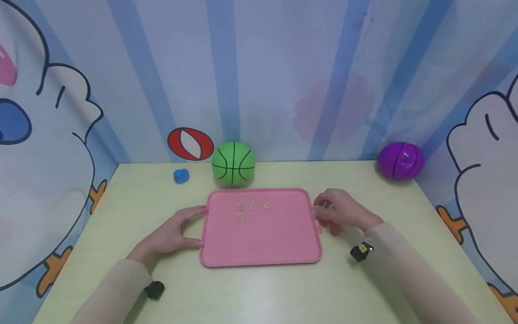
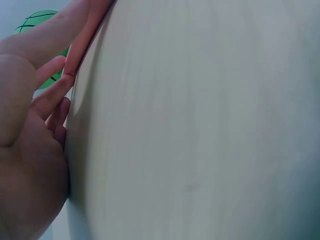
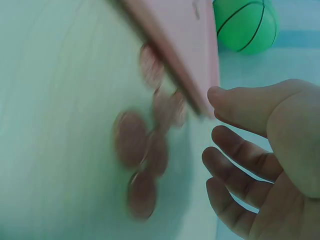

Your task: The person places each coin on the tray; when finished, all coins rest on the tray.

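Observation:
A pink rectangular tray (image 1: 275,245) lies on the table, with several small round coin-like discs (image 1: 253,206) on its upper left part. My left hand (image 1: 171,233) touches the tray's left rim, thumb and fingers spread apart. By the right rim is my right hand (image 1: 341,210), its fingers loosely bent. Nothing shows between thumb and fingers of that hand in the right wrist view. Several reddish-brown discs (image 3: 131,140) lie on the table beside the tray there, blurred and partly overlapping; in the head view the right hand hides most of them.
Behind the tray stands a green ball (image 1: 233,164) with black lines. A small blue toy (image 1: 181,176) is to its left. At the back right corner sits a purple ball (image 1: 400,161). A printed striped cloth (image 1: 267,81) rises behind the pale table (image 1: 259,292).

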The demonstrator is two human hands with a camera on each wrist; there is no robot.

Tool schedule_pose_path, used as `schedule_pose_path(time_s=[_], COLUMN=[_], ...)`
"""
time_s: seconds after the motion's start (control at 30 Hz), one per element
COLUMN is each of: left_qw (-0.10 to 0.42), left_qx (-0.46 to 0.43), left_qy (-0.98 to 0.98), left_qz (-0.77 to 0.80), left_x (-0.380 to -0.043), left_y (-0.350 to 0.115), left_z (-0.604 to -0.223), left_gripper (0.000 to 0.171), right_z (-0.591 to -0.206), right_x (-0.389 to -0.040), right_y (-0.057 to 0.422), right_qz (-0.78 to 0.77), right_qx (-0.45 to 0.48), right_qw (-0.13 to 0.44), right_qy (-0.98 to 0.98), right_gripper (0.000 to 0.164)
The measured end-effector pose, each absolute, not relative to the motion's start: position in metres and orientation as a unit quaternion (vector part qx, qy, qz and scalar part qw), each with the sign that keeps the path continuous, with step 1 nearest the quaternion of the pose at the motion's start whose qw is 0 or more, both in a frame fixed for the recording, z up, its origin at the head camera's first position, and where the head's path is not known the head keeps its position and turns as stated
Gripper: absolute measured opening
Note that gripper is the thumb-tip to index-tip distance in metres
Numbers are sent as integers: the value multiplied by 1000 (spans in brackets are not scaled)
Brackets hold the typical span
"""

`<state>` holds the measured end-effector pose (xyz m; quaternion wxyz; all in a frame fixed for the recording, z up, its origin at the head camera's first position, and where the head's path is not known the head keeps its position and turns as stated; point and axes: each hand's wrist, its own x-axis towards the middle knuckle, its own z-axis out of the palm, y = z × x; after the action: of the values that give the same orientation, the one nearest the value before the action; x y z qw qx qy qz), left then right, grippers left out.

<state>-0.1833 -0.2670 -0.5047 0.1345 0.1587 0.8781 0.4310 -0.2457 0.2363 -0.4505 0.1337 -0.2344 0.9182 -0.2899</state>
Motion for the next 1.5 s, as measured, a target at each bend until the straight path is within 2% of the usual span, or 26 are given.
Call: schedule_pose_path(time_s=[0.2, 0.57, 1.17, 1.5], left_qw=[132, 132, 129, 123], left_qx=[166, 168, 173, 183], left_qy=[876, 877, 871, 871], left_qz=[434, 430, 441, 438], left_x=[-183, -183, -183, -183], left_y=[-267, -268, -267, -269], left_z=[-504, -505, -505, -505], left_gripper=[95, 95, 96, 95], right_z=[-460, -460, -459, -460], right_x=[-246, -246, -243, -247], right_y=[252, 267, 273, 271], right_qz=[-309, -245, -232, -233], right_qx=[-229, -257, -289, -279], right_qw=[160, 142, 127, 145], right_qy=[909, 924, 920, 920], right_gripper=[25, 22, 9, 7])
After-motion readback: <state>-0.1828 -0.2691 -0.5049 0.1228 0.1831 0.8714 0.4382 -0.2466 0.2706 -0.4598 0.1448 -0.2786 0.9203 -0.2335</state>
